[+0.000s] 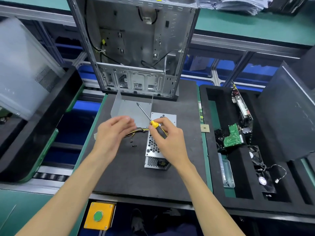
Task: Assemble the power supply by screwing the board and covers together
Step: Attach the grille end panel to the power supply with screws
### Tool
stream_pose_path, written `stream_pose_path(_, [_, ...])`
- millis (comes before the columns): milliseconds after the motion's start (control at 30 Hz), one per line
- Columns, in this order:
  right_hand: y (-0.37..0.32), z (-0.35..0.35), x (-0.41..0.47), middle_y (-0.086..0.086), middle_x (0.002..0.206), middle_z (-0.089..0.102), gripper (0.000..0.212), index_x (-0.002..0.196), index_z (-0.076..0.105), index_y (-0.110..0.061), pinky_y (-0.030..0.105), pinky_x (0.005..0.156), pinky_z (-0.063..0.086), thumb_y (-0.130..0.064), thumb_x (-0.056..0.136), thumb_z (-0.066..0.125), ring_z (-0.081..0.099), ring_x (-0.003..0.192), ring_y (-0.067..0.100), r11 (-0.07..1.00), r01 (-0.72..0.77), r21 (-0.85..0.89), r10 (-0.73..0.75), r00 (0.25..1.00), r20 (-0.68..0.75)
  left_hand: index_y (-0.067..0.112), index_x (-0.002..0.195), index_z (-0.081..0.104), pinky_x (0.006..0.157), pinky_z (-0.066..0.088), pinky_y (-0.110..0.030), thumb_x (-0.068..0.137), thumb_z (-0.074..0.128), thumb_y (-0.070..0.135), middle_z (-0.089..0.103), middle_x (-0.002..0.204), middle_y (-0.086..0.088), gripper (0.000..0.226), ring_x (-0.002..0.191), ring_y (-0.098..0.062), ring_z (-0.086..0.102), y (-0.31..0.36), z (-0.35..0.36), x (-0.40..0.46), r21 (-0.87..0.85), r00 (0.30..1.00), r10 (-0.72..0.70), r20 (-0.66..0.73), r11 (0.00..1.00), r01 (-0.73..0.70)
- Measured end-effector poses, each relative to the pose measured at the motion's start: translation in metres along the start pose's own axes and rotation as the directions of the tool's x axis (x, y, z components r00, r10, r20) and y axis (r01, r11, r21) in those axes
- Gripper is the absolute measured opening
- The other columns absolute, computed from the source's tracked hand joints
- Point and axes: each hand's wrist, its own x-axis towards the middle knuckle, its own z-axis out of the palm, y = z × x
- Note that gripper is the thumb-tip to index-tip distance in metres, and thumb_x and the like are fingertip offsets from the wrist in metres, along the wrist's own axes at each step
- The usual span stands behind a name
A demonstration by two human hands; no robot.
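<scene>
An open computer case (134,48) stands behind the mat, a yellow button box (98,216) below it.

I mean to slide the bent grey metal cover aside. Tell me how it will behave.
The cover looks like thin folded sheet, so probably light and easily slid on the black mat. Its upright side walls may flex if squeezed. Edges could be sharp.
</scene>
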Motion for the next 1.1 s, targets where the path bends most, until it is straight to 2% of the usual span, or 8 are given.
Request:
stream_pose_path(100, [-0.001, 0.000, -0.001, 0.015, 0.070, 0.062, 0.016, 0.097, 0.065, -0.029, 0.031, 0.054, 0.038, -0.044, 0.093, 0.062, 0.050, 0.061, 0.031, 1.000, 0.014, -0.004, -0.014, 0.999, 0.032, 0.004, 0.094, 0.073, 0.081, 0.059, -0.028, 0.094, 0.069, 0.013, 0.071, 0.090, -0.008, 0.009, 0.087, -0.018, 0.071, 0.028, 0.010, -0.003, -0.173, 0.999, 0.002, 0.038, 0.985, 0.005])
stream_pose_path(300, [-0.003, -0.003, -0.002, 0.013, 0.074, 0.068, 0.002, 0.094, 0.065, -0.037, 0.019, 0.053, 0.037, -0.038, 0.093, 0.066, 0.050, 0.061, 0.026, 1.000, 0.007, 0.009, -0.008, 0.997, 0.074, 0.001, 0.093, 0.074, 0.079, 0.058, -0.025, 0.093, 0.070, 0.010, 0.069, 0.089, -0.010, 0.009, 0.084, -0.019, 0.069, 0.041, 0.023, -0.006, -0.096, 0.997, 0.067, -0.023, 0.993, -0.069])
stream_pose_path(433, [-0.002, -0.004, -0.003, 0.015, 0.075, 0.067, 0.004, 0.094, 0.062, -0.040, 0.027, 0.054, 0.039, -0.037, 0.095, 0.065, 0.051, 0.061, 0.028, 0.999, 0.037, 0.009, -0.037, 0.996, 0.086, 0.001, 0.093, 0.075, 0.075, 0.058, -0.025, 0.089, 0.072, 0.007, 0.070, 0.083, -0.007, 0.008, 0.078, -0.019, 0.067, 0.043, 0.029, -0.008, 0.020, 0.991, 0.123, -0.056, 0.992, -0.123])
stream_pose_path(567, [-0.002, -0.006, -0.003, 0.016, 0.078, 0.067, 0.008, 0.094, 0.062, -0.043, 0.028, 0.057, 0.041, -0.036, 0.095, 0.065, 0.051, 0.063, 0.028, 0.997, 0.023, 0.073, -0.029, 0.996, 0.080, 0.001, 0.094, 0.075, 0.075, 0.058, -0.026, 0.089, 0.073, 0.008, 0.072, 0.081, -0.006, 0.009, 0.076, -0.018, 0.068, 0.044, 0.031, -0.008, 0.002, 0.985, 0.167, -0.036, 0.986, -0.167])
stream_pose_path(667, [-0.004, -0.008, -0.003, -0.005, 0.089, 0.074, 0.008, 0.098, 0.065, -0.039, 0.037, 0.070, 0.053, -0.031, 0.096, 0.066, 0.065, 0.078, 0.028, 0.990, -0.015, 0.139, 0.003, 0.996, 0.084, 0.004, 0.093, 0.076, 0.077, 0.058, -0.027, 0.089, 0.073, 0.009, 0.073, 0.082, -0.006, 0.007, 0.076, -0.019, 0.070, 0.044, 0.032, -0.010, -0.041, 0.982, 0.187, -0.007, 0.982, -0.187])
stream_pose_path(767, [-0.004, -0.011, -0.003, -0.017, 0.093, 0.073, 0.006, 0.102, 0.067, -0.027, 0.026, 0.068, 0.052, -0.028, 0.097, 0.066, 0.067, 0.080, 0.022, 0.991, -0.015, 0.133, 0.004, 0.996, 0.086, 0.008, 0.091, 0.077, 0.078, 0.060, -0.031, 0.088, 0.074, 0.007, 0.074, 0.081, -0.006, 0.004, 0.074, -0.021, 0.071, 0.043, 0.033, -0.011, 0.009, 0.965, 0.260, 0.013, 0.966, -0.260])
stream_pose_path(1000, [-0.012, -0.016, -0.007, -0.005, 0.092, 0.075, 0.004, 0.097, 0.068, -0.035, 0.043, 0.071, 0.054, -0.033, 0.094, 0.067, 0.064, 0.082, 0.035, 0.983, -0.065, 0.171, 0.053, 0.996, 0.077, 0.016, 0.107, 0.071, 0.076, 0.060, -0.029, 0.088, 0.075, 0.010, 0.077, 0.085, -0.009, 0.021, 0.074, -0.025, 0.075, 0.043, 0.039, -0.015, 0.131, 0.929, 0.369, 0.041, 0.919, -0.371])
stream_pose_path(1100, [-0.018, -0.022, -0.009, -0.003, 0.091, 0.074, 0.005, 0.095, 0.069, -0.036, 0.024, 0.063, 0.049, -0.032, 0.094, 0.067, 0.062, 0.072, 0.016, 0.978, -0.071, 0.195, 0.056, 0.995, 0.081, 0.014, 0.106, 0.072, 0.077, 0.060, -0.028, 0.088, 0.074, 0.009, 0.078, 0.086, -0.008, 0.019, 0.075, -0.023, 0.075, 0.044, 0.043, -0.019, 0.093, 0.929, 0.364, 0.068, 0.925, -0.370])
